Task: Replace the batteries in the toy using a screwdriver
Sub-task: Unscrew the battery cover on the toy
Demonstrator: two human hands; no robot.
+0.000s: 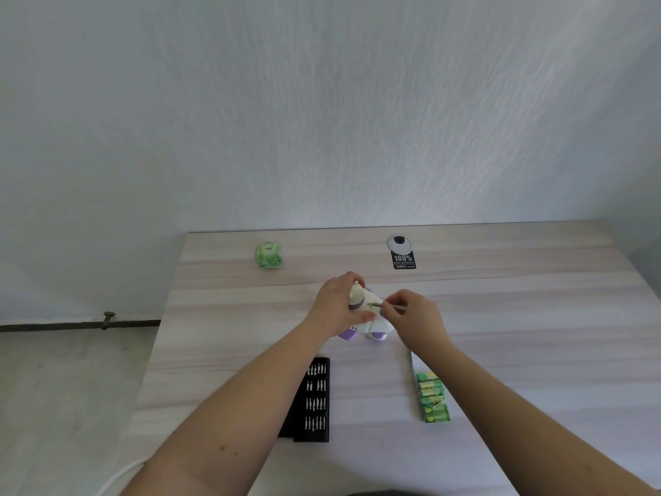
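1. At the middle of the frame the left hand (334,305) wraps its fingers round the white-and-purple toy (365,313), which sits on the wooden table (500,316). The grip looks meant to keep the toy from twisting while a screw is worked.
2. The right hand (416,315) pinches a slim screwdriver (391,306) between fingertips. Its tip points left into the toy's body, presumably at the battery-cover screw, which is too small to make out.
3. Lower centre, a black bit case (314,400) lies open, with rows of silver bits standing in its slots; it sits close by, probably for swapping bits.
4. Lower right, green packs of batteries (432,397) lie in a line near the right forearm, apparently ready for the swap.
5. Upper left on the table sits a green tissue pack (268,255), well apart from the work.
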